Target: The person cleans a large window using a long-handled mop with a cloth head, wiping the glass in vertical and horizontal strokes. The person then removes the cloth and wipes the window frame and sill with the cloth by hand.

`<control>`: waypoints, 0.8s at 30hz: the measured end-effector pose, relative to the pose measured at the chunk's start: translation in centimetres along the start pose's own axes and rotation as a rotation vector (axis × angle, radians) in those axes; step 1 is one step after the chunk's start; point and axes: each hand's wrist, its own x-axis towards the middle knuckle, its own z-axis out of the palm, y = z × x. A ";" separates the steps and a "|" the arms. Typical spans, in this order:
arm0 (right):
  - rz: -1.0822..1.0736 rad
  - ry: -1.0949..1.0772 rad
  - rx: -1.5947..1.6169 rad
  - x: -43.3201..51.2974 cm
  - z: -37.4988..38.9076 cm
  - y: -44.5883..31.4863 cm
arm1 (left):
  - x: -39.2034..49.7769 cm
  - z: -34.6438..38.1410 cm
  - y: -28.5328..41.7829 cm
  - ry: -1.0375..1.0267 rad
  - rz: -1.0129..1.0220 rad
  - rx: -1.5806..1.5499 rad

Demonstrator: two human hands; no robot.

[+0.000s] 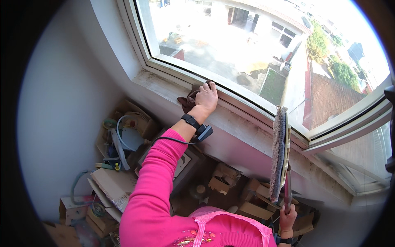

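Observation:
My left hand [207, 98] grips a dark brown cloth [189, 100] and presses it on the lower part of the white window frame [172, 73], just above the sill. At the lower right, my right hand [288, 217] is closed around the pole [288, 191] of a flat mop. The mop's head [280, 154] stands upright beside the window, its grey fluffy pad facing left. Both wrists wear dark straps, and a cable runs from the device on the left one.
The stained windowsill [228, 119] runs below the glass. Open cardboard boxes [224, 177] stand on the floor under it. Flattened cardboard [115, 185], hoses and tape rolls crowd the left corner. An opened window sash [364, 154] is at the right.

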 end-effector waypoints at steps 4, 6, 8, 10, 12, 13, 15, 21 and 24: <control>-0.004 0.029 0.015 -1.7 -1.8 2.9 | -2.3 -1.3 9.3 0.011 0.036 -0.022; -0.007 0.054 0.016 -2.8 -3.1 4.6 | -3.6 -1.9 13.9 0.013 0.060 -0.044; 0.034 0.079 0.006 -4.0 -4.4 6.4 | -4.7 -2.6 18.3 0.001 0.085 -0.076; 0.065 0.115 -0.017 -4.9 -5.6 8.2 | -5.9 -3.3 22.5 -0.013 0.105 -0.114; 0.133 0.138 -0.010 -5.7 -6.8 10.0 | -6.9 -4.1 26.6 -0.022 0.127 -0.163; 0.231 0.134 0.001 -6.3 -7.6 10.8 | -7.4 -4.5 28.8 -0.030 0.138 -0.163; 0.149 0.226 -0.008 -7.2 -8.9 12.0 | -8.3 -5.1 32.2 -0.035 0.165 -0.165; 0.187 0.396 0.058 -8.9 -12.0 14.1 | -9.9 -6.1 39.7 -0.019 0.216 -0.234; 0.191 0.479 0.097 -9.4 -13.4 15.0 | -11.0 -6.9 43.2 -0.044 0.264 -0.352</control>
